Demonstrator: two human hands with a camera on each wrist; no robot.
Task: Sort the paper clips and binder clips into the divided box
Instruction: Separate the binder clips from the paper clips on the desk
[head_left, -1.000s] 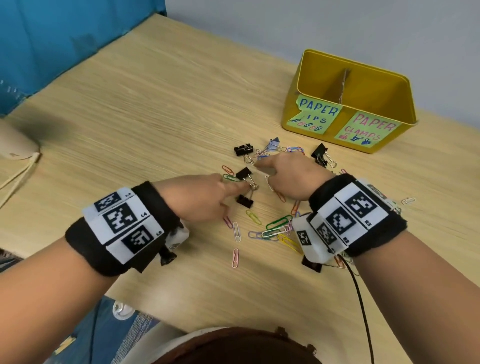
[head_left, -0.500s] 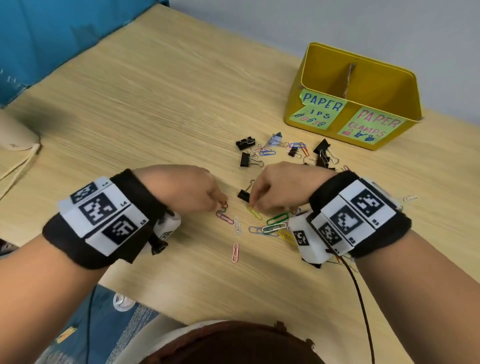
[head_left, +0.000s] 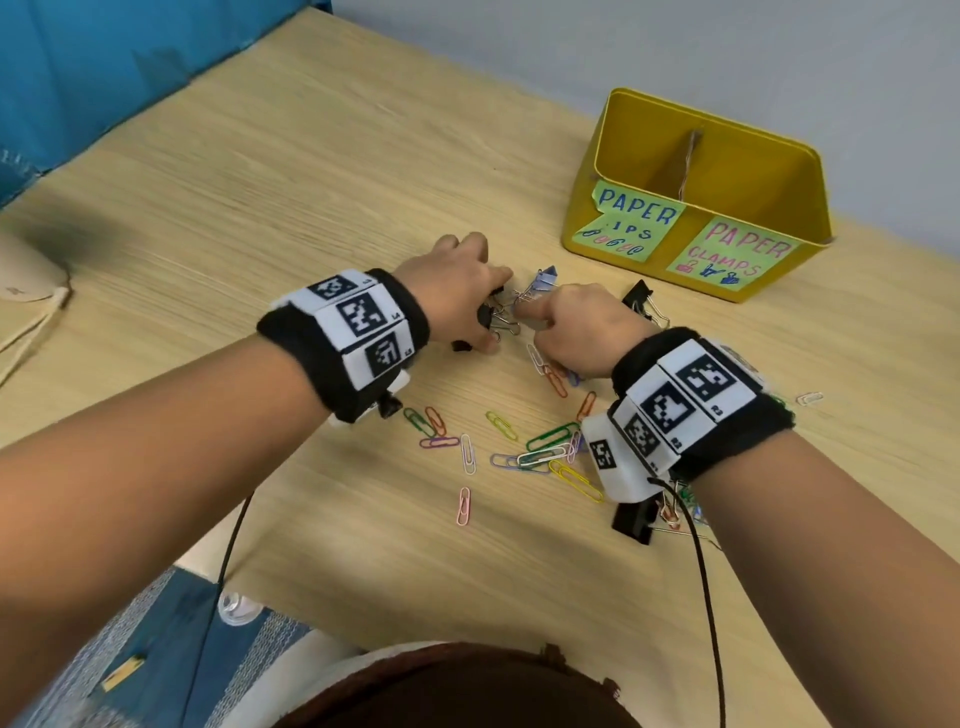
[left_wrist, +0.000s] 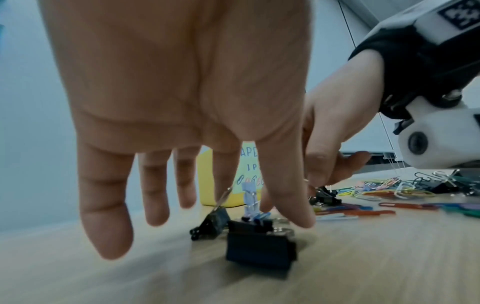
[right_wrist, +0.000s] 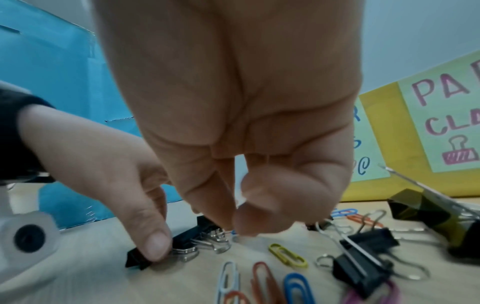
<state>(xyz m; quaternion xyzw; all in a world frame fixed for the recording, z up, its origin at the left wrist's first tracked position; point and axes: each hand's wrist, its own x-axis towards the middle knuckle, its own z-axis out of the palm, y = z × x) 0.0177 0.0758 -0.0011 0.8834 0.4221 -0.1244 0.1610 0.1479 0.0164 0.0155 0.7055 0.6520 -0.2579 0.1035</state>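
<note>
A yellow divided box (head_left: 737, 156) stands at the back right, its left half labelled for paper clips and its right half for clamps. Between my hands lies a bunch of black binder clips (head_left: 496, 319) and a pale blue binder clip (head_left: 545, 278). My left hand (head_left: 491, 312) hovers over them with straight fingers, its thumb (left_wrist: 302, 218) touching the wire handles beside a black clip (left_wrist: 259, 244). My right hand (right_wrist: 233, 224) is curled, thumb and index finger pinching at a black clip's wire handles (right_wrist: 221, 238). Coloured paper clips (head_left: 545, 454) lie scattered nearer to me.
Another black binder clip (head_left: 641, 301) lies near the box front, and one (head_left: 631, 522) sits under my right wrist. A lone white paper clip (head_left: 809, 399) is far right. A beige object with a cord (head_left: 21, 275) sits at the left edge. Wrist cables (head_left: 704, 571) hang over the table's front edge.
Both hands moved forward from the paper clips to the binder clips. The black binder clips now sit bunched together between the hands.
</note>
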